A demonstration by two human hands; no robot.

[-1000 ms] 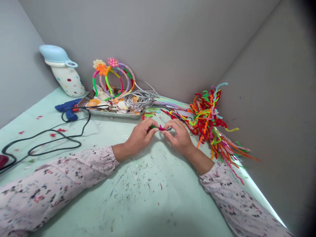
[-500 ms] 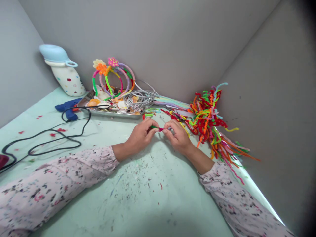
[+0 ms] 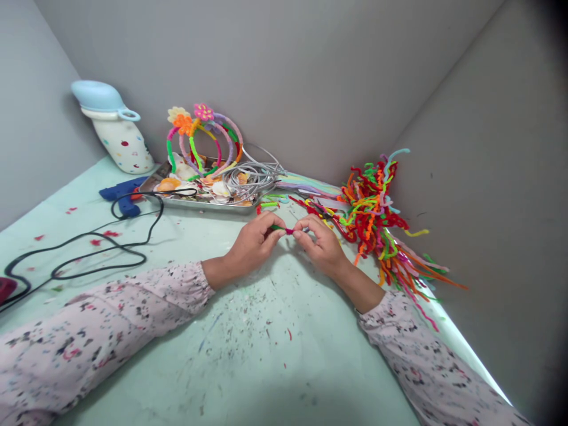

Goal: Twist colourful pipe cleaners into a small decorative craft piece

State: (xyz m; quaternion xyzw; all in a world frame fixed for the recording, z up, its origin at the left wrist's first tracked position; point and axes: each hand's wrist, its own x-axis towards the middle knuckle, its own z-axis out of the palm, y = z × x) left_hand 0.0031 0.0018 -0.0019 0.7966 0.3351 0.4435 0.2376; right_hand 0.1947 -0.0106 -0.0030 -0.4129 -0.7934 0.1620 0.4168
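Between my two hands is a short fuzzy pipe cleaner piece (image 3: 289, 232), magenta in the gap with a bit of green by the left fingers. My left hand (image 3: 255, 244) pinches its left end between thumb and forefinger. At the other end, the thumb and forefinger of my right hand (image 3: 322, 244) are pinched close against it. Most of the piece is hidden by the fingertips. Just beyond the hands lie short green and red pipe cleaner bits (image 3: 267, 206).
A metal tray (image 3: 208, 205) holds flower-topped fuzzy hoops (image 3: 190, 139) and coiled grey wire (image 3: 252, 180). A blue glue gun (image 3: 124, 192) with a black cord (image 3: 97, 236) lies left, near a white bottle (image 3: 119, 139). Bunched colourful pipe cleaners (image 3: 377, 207) lie right, by the wall.
The fingers of my right hand have shifted very slightly around the magenta part. My left hand stays in the same place, and nothing else has visibly moved.
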